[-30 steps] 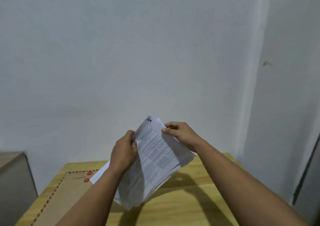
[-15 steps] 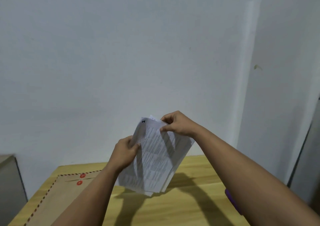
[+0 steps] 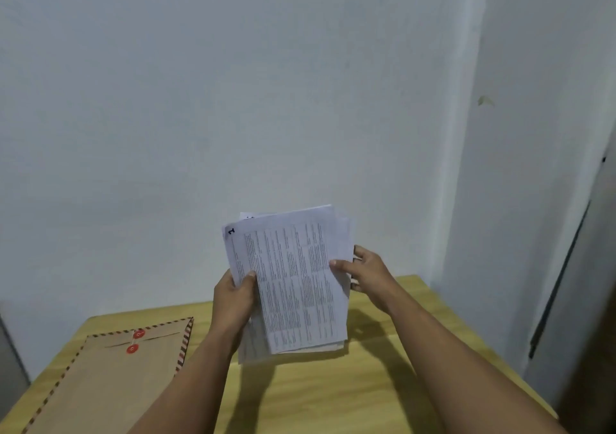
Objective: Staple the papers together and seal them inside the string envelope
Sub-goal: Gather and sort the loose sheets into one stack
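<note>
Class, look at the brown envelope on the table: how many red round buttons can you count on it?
2. Both red buttons sit near the top of the envelope: one on the flap, one just below it on the body. None looks hidden.

Wooden table (image 3: 333, 397) bearing string envelope (image 3: 110, 377)

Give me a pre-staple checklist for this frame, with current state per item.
1. Both hands on the papers: ok. Left hand grips the left edge, right hand pinches the right edge.
2. Sheets squared up: not ok. Edges are offset at the top and bottom of the stack.
3. Stack resting on the table for tapping: cannot tell. Its bottom edge is near the surface.
4. Stapler within reach: cannot tell. None is in view.
5. String envelope ready: ok. It lies flat on the table, left of the papers.
6. Envelope flap open: cannot tell.
</note>
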`<action>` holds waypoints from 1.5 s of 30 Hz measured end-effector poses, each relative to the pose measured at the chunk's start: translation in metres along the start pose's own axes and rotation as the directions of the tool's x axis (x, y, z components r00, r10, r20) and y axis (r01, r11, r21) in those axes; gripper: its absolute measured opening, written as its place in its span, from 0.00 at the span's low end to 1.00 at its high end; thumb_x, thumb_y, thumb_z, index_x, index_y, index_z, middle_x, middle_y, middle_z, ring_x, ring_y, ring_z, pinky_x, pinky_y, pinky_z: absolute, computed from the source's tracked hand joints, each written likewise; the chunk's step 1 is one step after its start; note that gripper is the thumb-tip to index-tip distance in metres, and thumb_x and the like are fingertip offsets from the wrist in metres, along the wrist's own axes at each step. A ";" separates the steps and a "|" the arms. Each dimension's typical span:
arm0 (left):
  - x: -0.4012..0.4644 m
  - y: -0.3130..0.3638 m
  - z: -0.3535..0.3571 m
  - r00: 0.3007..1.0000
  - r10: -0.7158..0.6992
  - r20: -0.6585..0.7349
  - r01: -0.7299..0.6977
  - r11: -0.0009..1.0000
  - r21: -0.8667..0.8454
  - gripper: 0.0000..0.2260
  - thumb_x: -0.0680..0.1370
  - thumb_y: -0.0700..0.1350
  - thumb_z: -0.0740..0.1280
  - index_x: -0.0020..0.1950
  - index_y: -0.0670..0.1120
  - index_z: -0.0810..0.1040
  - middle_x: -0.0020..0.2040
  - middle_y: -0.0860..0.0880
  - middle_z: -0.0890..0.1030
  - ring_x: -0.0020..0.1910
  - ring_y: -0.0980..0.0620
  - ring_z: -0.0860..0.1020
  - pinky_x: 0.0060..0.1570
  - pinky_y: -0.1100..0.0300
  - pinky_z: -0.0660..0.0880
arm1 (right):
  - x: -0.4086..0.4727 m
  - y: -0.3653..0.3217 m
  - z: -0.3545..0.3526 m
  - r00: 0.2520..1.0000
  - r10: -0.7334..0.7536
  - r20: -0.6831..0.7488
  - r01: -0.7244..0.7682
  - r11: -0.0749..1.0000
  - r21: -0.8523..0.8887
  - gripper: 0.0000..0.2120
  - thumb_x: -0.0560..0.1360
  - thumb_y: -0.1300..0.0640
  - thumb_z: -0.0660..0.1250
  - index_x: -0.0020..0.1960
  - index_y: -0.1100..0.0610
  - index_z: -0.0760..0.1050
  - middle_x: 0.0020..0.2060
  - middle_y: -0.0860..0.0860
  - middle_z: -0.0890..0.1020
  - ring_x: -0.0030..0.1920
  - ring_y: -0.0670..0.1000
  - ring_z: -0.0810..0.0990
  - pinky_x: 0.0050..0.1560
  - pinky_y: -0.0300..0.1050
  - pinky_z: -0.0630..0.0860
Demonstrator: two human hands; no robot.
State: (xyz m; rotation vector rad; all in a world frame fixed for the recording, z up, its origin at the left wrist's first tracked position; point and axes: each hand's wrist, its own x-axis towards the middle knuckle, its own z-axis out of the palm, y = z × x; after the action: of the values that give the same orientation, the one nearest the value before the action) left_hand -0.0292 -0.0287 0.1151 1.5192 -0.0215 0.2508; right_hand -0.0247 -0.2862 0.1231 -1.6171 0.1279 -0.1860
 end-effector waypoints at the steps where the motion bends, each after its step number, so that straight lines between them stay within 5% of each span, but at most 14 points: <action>1: -0.001 -0.005 0.004 1.000 -0.008 0.012 0.008 1.000 0.003 0.08 0.84 0.44 0.61 0.61 0.50 0.77 0.52 0.53 0.82 0.49 0.56 0.80 0.39 0.61 0.74 | -0.002 0.006 0.004 1.000 -0.007 0.006 0.008 0.999 -0.039 0.13 0.78 0.58 0.76 0.61 0.52 0.81 0.57 0.52 0.87 0.53 0.52 0.86 0.47 0.46 0.82; 6: 0.009 -0.016 0.017 0.999 -0.030 0.017 0.030 0.999 0.021 0.10 0.84 0.45 0.61 0.64 0.50 0.76 0.55 0.54 0.82 0.51 0.57 0.80 0.40 0.61 0.74 | 0.006 0.011 0.008 0.991 -0.108 -0.074 0.101 0.990 -0.095 0.09 0.81 0.57 0.69 0.60 0.53 0.83 0.55 0.50 0.88 0.54 0.53 0.88 0.60 0.58 0.84; 19: 0.016 -0.050 0.045 0.998 -0.053 0.039 0.045 0.981 0.187 0.14 0.82 0.38 0.58 0.65 0.49 0.64 0.54 0.48 0.78 0.49 0.51 0.79 0.41 0.54 0.74 | 0.013 0.051 -0.001 0.983 -0.145 -0.116 0.126 0.980 -0.154 0.15 0.81 0.67 0.66 0.64 0.53 0.75 0.57 0.52 0.85 0.55 0.50 0.86 0.46 0.38 0.82; 21: 0.018 -0.047 0.049 0.999 -0.006 0.032 -0.001 0.977 0.212 0.17 0.82 0.39 0.57 0.69 0.52 0.60 0.55 0.48 0.77 0.49 0.50 0.79 0.44 0.51 0.76 | 0.015 0.050 -0.001 0.976 -0.179 -0.127 0.161 0.977 -0.143 0.20 0.81 0.67 0.66 0.69 0.52 0.70 0.59 0.53 0.84 0.56 0.52 0.86 0.54 0.46 0.84; 24: 0.015 -0.047 0.050 0.989 0.148 -0.022 -0.137 0.953 0.269 0.25 0.82 0.37 0.59 0.72 0.56 0.54 0.56 0.50 0.74 0.49 0.49 0.79 0.45 0.48 0.78 | 0.012 0.050 0.002 0.933 -0.273 -0.237 0.227 0.953 -0.202 0.32 0.80 0.65 0.67 0.76 0.43 0.59 0.54 0.52 0.82 0.50 0.52 0.86 0.49 0.49 0.83; 27: 0.010 -0.058 0.046 0.980 0.201 -0.007 -0.190 0.936 0.295 0.21 0.80 0.35 0.61 0.65 0.53 0.59 0.61 0.48 0.73 0.53 0.48 0.79 0.47 0.48 0.79 | 0.007 0.056 0.007 0.865 -0.366 -0.342 0.275 0.918 -0.287 0.26 0.78 0.67 0.68 0.66 0.45 0.63 0.51 0.47 0.79 0.44 0.50 0.83 0.41 0.41 0.77; 30: 0.013 -0.071 0.042 0.980 0.181 0.086 -0.199 0.922 0.331 0.16 0.77 0.31 0.61 0.53 0.52 0.74 0.53 0.48 0.81 0.47 0.50 0.81 0.41 0.58 0.75 | 0.007 0.062 0.006 0.873 -0.333 -0.358 0.259 0.936 -0.238 0.18 0.76 0.71 0.65 0.44 0.47 0.72 0.38 0.46 0.77 0.33 0.43 0.75 0.35 0.40 0.71; 32: 0.015 -0.067 0.040 0.985 0.150 0.088 -0.171 0.924 0.342 0.17 0.77 0.30 0.60 0.47 0.50 0.82 0.47 0.51 0.85 0.46 0.58 0.82 0.45 0.61 0.76 | 0.008 0.062 0.004 0.888 -0.320 -0.329 0.253 0.940 -0.231 0.19 0.76 0.73 0.64 0.36 0.50 0.78 0.37 0.50 0.81 0.31 0.45 0.79 0.36 0.43 0.74; 34: 0.022 -0.055 0.039 0.983 0.178 0.042 -0.181 0.919 0.350 0.17 0.77 0.31 0.61 0.46 0.48 0.86 0.44 0.57 0.85 0.46 0.66 0.80 0.55 0.58 0.78 | 0.008 0.053 0.002 0.887 -0.329 -0.325 0.281 0.941 -0.187 0.17 0.78 0.72 0.65 0.38 0.55 0.82 0.42 0.53 0.85 0.37 0.49 0.85 0.41 0.43 0.79; 37: 0.032 -0.032 0.041 0.964 0.264 0.017 -0.256 0.914 0.315 0.16 0.77 0.31 0.62 0.48 0.46 0.87 0.43 0.58 0.84 0.41 0.69 0.80 0.52 0.59 0.78 | 0.010 0.029 0.001 0.864 -0.416 -0.284 0.384 0.909 -0.165 0.15 0.78 0.71 0.69 0.42 0.54 0.86 0.46 0.55 0.86 0.43 0.46 0.86 0.48 0.37 0.81; 40: 0.035 -0.033 0.037 0.959 0.281 0.029 -0.278 0.924 0.263 0.14 0.77 0.34 0.63 0.48 0.48 0.87 0.45 0.57 0.85 0.42 0.63 0.81 0.49 0.58 0.78 | 0.010 0.030 -0.003 0.903 -0.393 -0.174 0.352 0.908 -0.227 0.12 0.76 0.70 0.73 0.46 0.53 0.87 0.49 0.54 0.87 0.49 0.48 0.85 0.53 0.41 0.79; 43: 0.027 -0.065 0.028 0.986 0.139 0.093 -0.160 0.944 0.287 0.12 0.80 0.37 0.66 0.46 0.51 0.87 0.49 0.56 0.85 0.50 0.58 0.82 0.55 0.53 0.80 | 0.006 0.057 -0.004 0.961 -0.266 -0.080 0.232 0.928 -0.292 0.19 0.78 0.71 0.70 0.45 0.47 0.87 0.48 0.45 0.88 0.54 0.65 0.86 0.58 0.58 0.83; 45: 0.023 -0.083 0.023 0.992 0.065 0.107 -0.095 0.946 0.310 0.14 0.80 0.36 0.65 0.44 0.51 0.86 0.52 0.52 0.85 0.53 0.51 0.82 0.57 0.50 0.80 | 0.002 0.068 -0.002 0.972 -0.227 -0.057 0.199 0.930 -0.308 0.23 0.79 0.71 0.68 0.41 0.44 0.86 0.47 0.42 0.87 0.57 0.60 0.86 0.62 0.52 0.83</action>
State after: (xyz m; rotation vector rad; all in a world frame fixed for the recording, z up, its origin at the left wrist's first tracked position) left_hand 0.0115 -0.0506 0.0389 1.8502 -0.1249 0.2553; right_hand -0.0210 -0.2926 0.0555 -1.9278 0.0514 -0.4260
